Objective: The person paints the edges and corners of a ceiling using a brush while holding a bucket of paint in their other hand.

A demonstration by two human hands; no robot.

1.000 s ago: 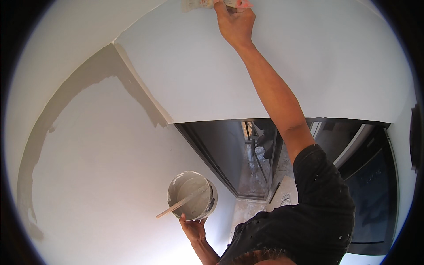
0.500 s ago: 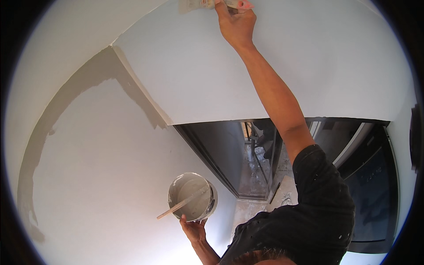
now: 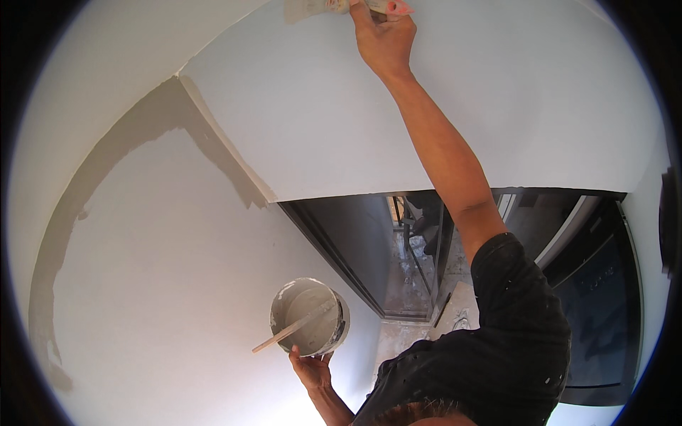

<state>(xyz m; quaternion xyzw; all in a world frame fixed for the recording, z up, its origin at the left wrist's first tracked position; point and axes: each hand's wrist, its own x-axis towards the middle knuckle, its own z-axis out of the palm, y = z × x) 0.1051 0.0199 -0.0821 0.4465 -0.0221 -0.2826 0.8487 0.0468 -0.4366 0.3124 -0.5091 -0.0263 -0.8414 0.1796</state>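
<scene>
My right hand (image 3: 387, 39), raised on an outstretched arm, is closed round the handle of a wide flat paintbrush (image 3: 309, 8). The pale bristles point left and lie against the upper white wall (image 3: 305, 121); the handle's end is pinkish red. The picture's top edge cuts off part of the brush. Low in the middle, my left hand (image 3: 310, 369) supports a round bucket (image 3: 343, 323) from below, its fingers on the rim and side. Greyish paint (image 3: 295, 309) fills part of the bucket. A wooden stick (image 3: 288, 332) leans in it and sticks out over the rim.
Fresh grey-beige paint (image 3: 142, 117) runs along the left wall's upper edge and down the corner. Below the upper wall is a dark-framed doorway (image 3: 334, 263), with a paint-spotted floor (image 3: 408, 341) beyond. A dark glazed panel (image 3: 597, 312) stands at the right.
The brush and my right hand have shifted only very slightly. My left hand and the bucket look unchanged.
</scene>
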